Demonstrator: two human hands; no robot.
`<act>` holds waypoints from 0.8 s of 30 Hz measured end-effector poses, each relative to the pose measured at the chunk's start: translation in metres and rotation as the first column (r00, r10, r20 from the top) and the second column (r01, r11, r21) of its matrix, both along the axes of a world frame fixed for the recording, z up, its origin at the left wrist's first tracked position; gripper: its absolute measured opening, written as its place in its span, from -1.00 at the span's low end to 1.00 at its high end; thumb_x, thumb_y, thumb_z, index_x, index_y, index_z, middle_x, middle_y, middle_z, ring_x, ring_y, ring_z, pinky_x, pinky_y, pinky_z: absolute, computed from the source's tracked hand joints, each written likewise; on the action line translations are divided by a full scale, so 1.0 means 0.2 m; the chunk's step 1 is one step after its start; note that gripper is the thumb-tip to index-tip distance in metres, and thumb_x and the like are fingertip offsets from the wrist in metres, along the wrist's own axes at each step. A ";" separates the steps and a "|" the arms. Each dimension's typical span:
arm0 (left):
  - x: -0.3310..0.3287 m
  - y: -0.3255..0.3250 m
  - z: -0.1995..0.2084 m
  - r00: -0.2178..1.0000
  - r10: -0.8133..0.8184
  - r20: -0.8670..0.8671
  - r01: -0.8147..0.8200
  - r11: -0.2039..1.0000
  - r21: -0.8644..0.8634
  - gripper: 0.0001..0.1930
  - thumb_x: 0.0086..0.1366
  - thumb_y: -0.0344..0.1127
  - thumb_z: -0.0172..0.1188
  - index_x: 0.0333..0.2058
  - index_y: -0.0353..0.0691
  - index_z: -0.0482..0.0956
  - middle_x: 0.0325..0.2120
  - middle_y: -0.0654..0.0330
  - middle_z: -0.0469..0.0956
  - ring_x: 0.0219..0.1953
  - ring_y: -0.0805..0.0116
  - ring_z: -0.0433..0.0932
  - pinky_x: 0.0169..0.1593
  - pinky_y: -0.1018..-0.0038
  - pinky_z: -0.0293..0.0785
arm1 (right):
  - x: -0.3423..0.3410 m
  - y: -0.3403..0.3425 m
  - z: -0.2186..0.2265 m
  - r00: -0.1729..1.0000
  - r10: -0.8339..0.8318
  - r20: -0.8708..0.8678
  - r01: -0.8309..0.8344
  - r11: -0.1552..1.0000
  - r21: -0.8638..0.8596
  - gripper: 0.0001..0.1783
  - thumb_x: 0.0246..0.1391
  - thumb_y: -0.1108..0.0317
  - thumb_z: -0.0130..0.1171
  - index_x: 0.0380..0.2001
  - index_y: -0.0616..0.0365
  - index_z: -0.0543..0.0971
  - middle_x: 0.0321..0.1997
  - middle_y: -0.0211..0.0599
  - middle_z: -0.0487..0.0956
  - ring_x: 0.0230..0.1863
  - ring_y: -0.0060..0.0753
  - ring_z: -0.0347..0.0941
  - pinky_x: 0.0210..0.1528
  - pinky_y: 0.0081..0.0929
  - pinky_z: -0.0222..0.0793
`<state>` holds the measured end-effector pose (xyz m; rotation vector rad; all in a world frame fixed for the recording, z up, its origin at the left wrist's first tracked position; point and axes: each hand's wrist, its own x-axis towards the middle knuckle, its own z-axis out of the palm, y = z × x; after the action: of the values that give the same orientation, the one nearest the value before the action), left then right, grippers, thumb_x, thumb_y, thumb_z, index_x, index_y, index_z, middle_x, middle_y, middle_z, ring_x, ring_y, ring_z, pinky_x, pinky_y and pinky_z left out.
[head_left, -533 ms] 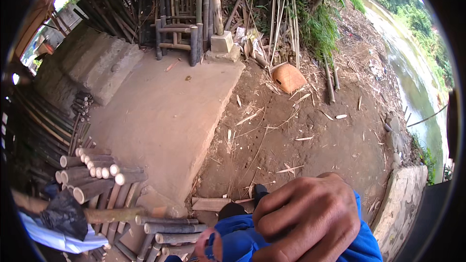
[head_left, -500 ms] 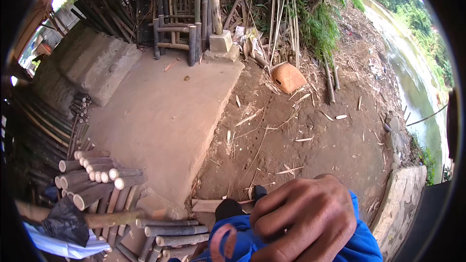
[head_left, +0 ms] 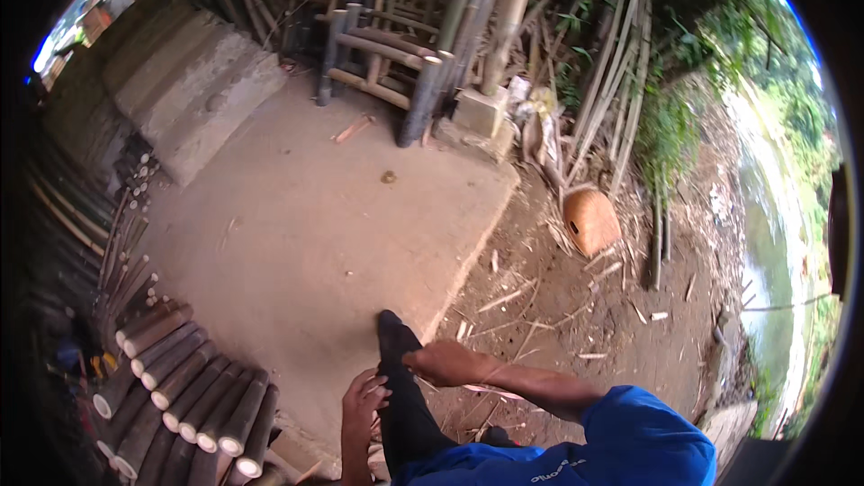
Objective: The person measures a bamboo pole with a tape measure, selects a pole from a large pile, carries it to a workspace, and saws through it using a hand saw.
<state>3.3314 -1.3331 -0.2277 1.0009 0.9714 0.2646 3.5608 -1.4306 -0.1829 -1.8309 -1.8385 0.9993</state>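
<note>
Both hands (head_left: pixel 405 378) on dark trouser leg (head_left: pixel 400 387), cut bamboo (head_left: pixel 180 396) beside

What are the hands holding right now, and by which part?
Both hands are on the dark trouser leg: right hand rests near the knee, left hand touches its side. No separate object shows in either.

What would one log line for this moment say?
left hand: beside dark trouser leg | right hand: resting on it | nearby: cut bamboo poles, concrete slab
</note>
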 end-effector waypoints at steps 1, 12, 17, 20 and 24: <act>0.12 0.10 0.13 0.984 -0.131 0.124 0.141 0.987 -0.074 -0.42 0.23 -0.36 0.24 0.22 -0.27 0.30 -0.07 0.10 0.52 -0.10 0.32 0.56 -0.08 0.42 0.52 | 0.04 0.09 0.06 0.993 0.076 -0.094 -0.078 0.997 -0.022 -0.74 -0.02 0.41 0.15 -0.20 0.18 0.49 -0.42 0.01 0.62 -0.32 0.18 0.57 -0.28 0.00 0.46; 0.59 1.00 0.76 0.895 -0.379 0.234 0.438 0.845 -0.306 -0.85 0.32 -0.40 0.15 -0.18 -0.31 0.54 -0.33 0.21 0.57 -0.38 0.50 0.50 -0.29 0.50 0.48 | 0.49 1.06 0.63 0.633 -0.165 -0.756 -0.034 0.970 -0.240 -0.48 0.21 0.27 0.14 0.16 0.27 0.33 -0.04 -0.19 0.57 -0.03 -0.35 0.51 0.04 -0.44 0.41; 0.78 1.54 1.00 0.933 -0.334 0.130 0.356 0.909 -0.217 -0.81 0.35 -0.38 0.09 -0.16 -0.35 0.57 -0.40 0.23 0.57 -0.36 0.53 0.50 -0.26 0.57 0.46 | 0.88 1.04 0.42 0.089 -0.762 -0.641 0.305 0.634 -0.711 -0.48 0.17 0.18 0.21 0.10 0.24 0.42 -0.12 -0.13 0.60 -0.14 -0.38 0.53 -0.06 -0.41 0.46; 0.97 1.92 0.86 0.928 -0.327 0.179 0.339 0.940 -0.043 -0.81 0.32 -0.32 0.15 -0.23 -0.34 0.60 -0.45 0.33 0.53 -0.43 0.60 0.42 -0.33 0.57 0.36 | 1.08 0.46 -0.41 0.357 -0.883 0.307 0.830 0.149 -0.537 -0.68 0.11 0.14 0.20 -0.22 0.16 0.59 -0.32 -0.15 0.62 -0.35 -0.34 0.56 -0.28 -0.27 0.48; 1.02 2.26 0.09 0.878 -0.348 -0.330 0.415 0.895 0.161 -0.62 0.27 -0.05 0.21 -0.37 -0.34 0.63 -0.53 0.25 0.58 -0.46 0.46 0.49 -0.35 0.44 0.43 | 1.32 0.67 -0.39 0.311 -0.859 0.407 0.707 -0.078 -0.703 -0.69 0.06 0.13 0.18 -0.31 0.18 0.60 -0.41 -0.14 0.60 -0.41 -0.29 0.54 -0.32 -0.26 0.46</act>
<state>3.5360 -0.8816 -0.2091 1.4513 0.9972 -0.1157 3.8254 -1.2971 -0.2606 -2.5710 0.3322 1.4285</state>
